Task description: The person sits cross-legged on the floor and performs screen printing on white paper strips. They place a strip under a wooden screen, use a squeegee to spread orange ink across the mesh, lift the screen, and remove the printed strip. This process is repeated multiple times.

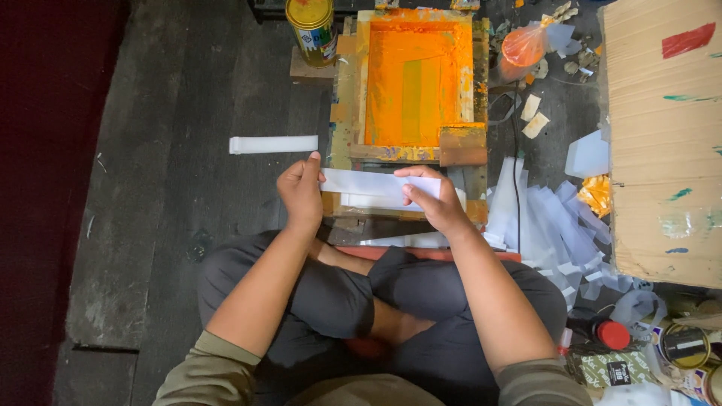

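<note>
Left hand (301, 192) and right hand (435, 201) are both pinching a white strip (368, 183) before the orange screen (417, 83); wet ink could be smearing it if it sags.

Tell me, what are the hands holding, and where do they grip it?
A white plastic strip: left hand pinches its left end, right hand its right end.

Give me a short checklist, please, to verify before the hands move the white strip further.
1. Both hands grip the white strip: ok; left hand and right hand hold its ends.
2. Strip flat, not folded: ok.
3. Orange printing screen lowered in its frame: ok.
4. Ink wet on the screen: cannot tell.
5. Paint can away from the hands: ok.
6. Finished strip lies apart on the floor: ok.
</note>
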